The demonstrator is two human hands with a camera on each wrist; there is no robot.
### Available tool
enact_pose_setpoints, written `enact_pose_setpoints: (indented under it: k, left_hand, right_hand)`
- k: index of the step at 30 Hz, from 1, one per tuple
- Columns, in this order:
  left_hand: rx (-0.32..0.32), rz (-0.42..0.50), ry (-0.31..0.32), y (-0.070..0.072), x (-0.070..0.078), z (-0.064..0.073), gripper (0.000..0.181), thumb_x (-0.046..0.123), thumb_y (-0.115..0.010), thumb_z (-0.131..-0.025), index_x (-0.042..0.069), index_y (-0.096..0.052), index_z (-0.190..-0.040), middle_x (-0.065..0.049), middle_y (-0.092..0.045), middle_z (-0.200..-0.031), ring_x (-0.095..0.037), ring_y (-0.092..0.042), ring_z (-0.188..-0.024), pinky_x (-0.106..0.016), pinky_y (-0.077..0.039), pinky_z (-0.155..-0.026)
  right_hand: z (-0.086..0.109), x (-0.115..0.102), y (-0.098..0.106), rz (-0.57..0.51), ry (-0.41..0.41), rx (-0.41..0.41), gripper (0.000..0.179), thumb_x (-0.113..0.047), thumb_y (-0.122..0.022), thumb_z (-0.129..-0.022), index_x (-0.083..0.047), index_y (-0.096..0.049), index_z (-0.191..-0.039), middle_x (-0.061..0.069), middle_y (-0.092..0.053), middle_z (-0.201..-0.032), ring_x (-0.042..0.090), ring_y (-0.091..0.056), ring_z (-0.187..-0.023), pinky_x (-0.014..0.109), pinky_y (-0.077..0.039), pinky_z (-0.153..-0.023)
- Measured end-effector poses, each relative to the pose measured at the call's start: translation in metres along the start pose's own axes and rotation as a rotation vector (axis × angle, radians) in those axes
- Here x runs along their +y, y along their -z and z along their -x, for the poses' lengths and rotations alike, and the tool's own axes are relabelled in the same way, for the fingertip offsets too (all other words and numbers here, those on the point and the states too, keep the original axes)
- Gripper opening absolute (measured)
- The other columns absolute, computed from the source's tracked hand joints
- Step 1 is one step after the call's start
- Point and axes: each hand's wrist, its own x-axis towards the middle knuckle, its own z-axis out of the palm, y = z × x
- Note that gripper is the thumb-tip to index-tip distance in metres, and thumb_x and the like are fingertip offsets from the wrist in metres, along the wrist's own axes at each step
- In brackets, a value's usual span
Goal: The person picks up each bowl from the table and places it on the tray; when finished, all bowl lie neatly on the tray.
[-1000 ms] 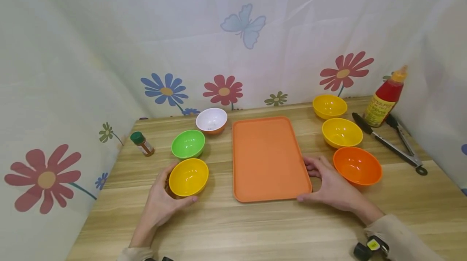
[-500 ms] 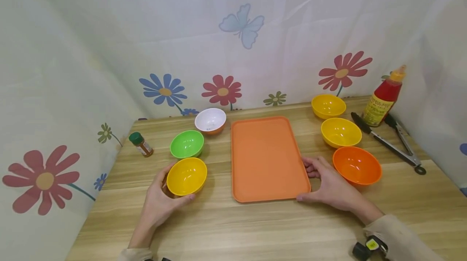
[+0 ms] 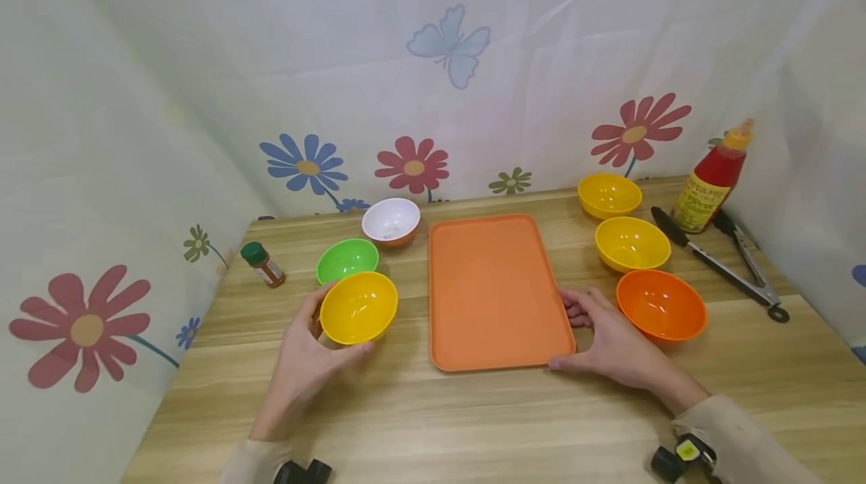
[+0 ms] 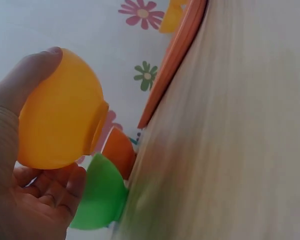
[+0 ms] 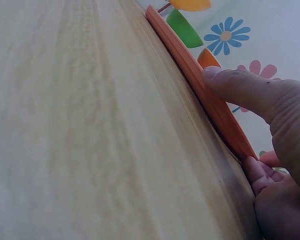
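Note:
My left hand (image 3: pixel 302 364) grips a yellow bowl (image 3: pixel 358 310) by its side, thumb at the near side and fingers around the left. In the left wrist view the yellow bowl (image 4: pixel 65 112) is raised off the wooden table, its base facing the tabletop. Behind it stands a green bowl (image 3: pixel 346 258), partly covered by the yellow one. My right hand (image 3: pixel 609 345) holds the orange tray (image 3: pixel 497 292) at its near right corner. In the right wrist view the thumb (image 5: pixel 240 90) lies against the tray's edge, with the other fingers curled at its side.
A white-lined bowl (image 3: pixel 391 219) and a green-capped spice jar (image 3: pixel 264 266) stand back left. Right of the tray are an orange bowl (image 3: pixel 661 305), two yellow bowls (image 3: pixel 632 243), tongs (image 3: pixel 727 273) and a red sauce bottle (image 3: pixel 710 183). A flowered curtain (image 3: pixel 446 116) encloses the table.
My left hand has lifted the yellow bowl off the table and moved it slightly right and away, so it now overlaps the green bowl. The right hand and tray stay put.

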Motion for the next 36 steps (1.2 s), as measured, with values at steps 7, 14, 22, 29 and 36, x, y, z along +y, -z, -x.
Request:
enact_pose_setpoints:
  k: [7, 14, 22, 29, 36]
  left_hand:
    - [-0.013, -0.024, -0.090, -0.012, 0.019, -0.017, 0.114, 0.039, -0.107, -0.074, 0.019, -0.043, -0.167, -0.003, -0.052, -0.163, -0.029, -0.052, -0.151, -0.053, -0.039, -0.131]
    - [-0.022, -0.013, -0.175, -0.025, 0.037, -0.037, 0.109, 0.040, -0.105, -0.077, 0.017, -0.045, -0.165, -0.003, -0.054, -0.161, -0.029, -0.054, -0.145, -0.058, -0.044, -0.128]
    - [-0.039, 0.031, -0.266, -0.049, 0.069, -0.066, 0.108, 0.040, -0.105, -0.075, 0.023, -0.047, -0.164, 0.002, -0.056, -0.158, -0.025, -0.054, -0.139, -0.058, -0.050, -0.122]
    - [-0.083, 0.120, -0.320, -0.074, 0.094, -0.096, 0.103, 0.038, -0.104, -0.078, 0.024, -0.049, -0.163, 0.003, -0.057, -0.154, -0.023, -0.059, -0.134, -0.048, -0.059, -0.113]
    - [-0.125, 0.166, -0.343, -0.098, 0.114, -0.122, 0.101, 0.035, -0.103, -0.079, 0.023, -0.049, -0.163, 0.000, -0.058, -0.153, -0.025, -0.060, -0.130, -0.046, -0.063, -0.107]
  right_hand:
    - [0.000, 0.000, 0.000, -0.007, 0.008, 0.005, 0.118, -0.052, -0.104, -0.075, -0.004, -0.046, -0.166, 0.008, -0.054, -0.135, 0.023, -0.064, -0.126, 0.038, -0.059, -0.111]
    - [0.000, -0.001, -0.002, -0.025, -0.001, -0.009, 0.117, -0.051, -0.104, -0.075, -0.006, -0.046, -0.166, 0.008, -0.053, -0.136, 0.022, -0.062, -0.126, 0.037, -0.058, -0.112]
    - [0.001, 0.000, 0.000, -0.012, -0.013, -0.001, 0.119, -0.053, -0.104, -0.074, -0.006, -0.045, -0.166, 0.008, -0.054, -0.137, 0.024, -0.063, -0.127, 0.043, -0.058, -0.113]
    - [0.000, 0.001, 0.001, -0.020, 0.000, -0.001, 0.118, -0.052, -0.104, -0.076, -0.004, -0.045, -0.166, 0.009, -0.054, -0.137, 0.022, -0.063, -0.126, 0.040, -0.058, -0.112]
    - [0.000, 0.003, 0.002, -0.020, -0.007, -0.005, 0.119, -0.054, -0.104, -0.075, -0.006, -0.045, -0.167, 0.008, -0.054, -0.138, 0.023, -0.063, -0.127, 0.041, -0.058, -0.113]
